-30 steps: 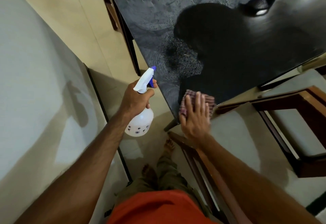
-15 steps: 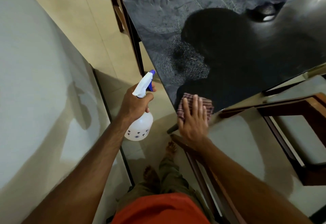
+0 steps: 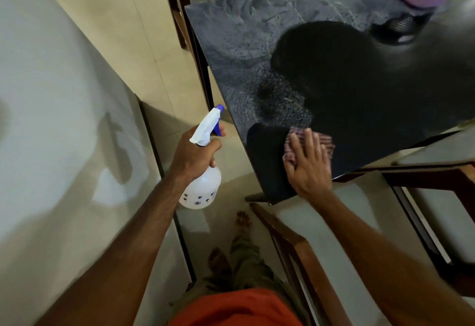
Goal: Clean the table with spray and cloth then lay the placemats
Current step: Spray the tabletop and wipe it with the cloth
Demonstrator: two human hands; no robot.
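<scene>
Left hand grips the spray bottle by its neck, held off the table's corner. Right hand, fingers flat, presses the checked cloth onto the dark tabletop near its edge. Cloth judged soft, limp; best handled under a flat palm.

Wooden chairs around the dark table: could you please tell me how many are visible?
3: one wooden chair beyond the dark table's far-left corner, one near the person, one at right; others may be hidden.

Left hand gripping spray bottle, right hand flat on checked cloth, dark table corner
</scene>
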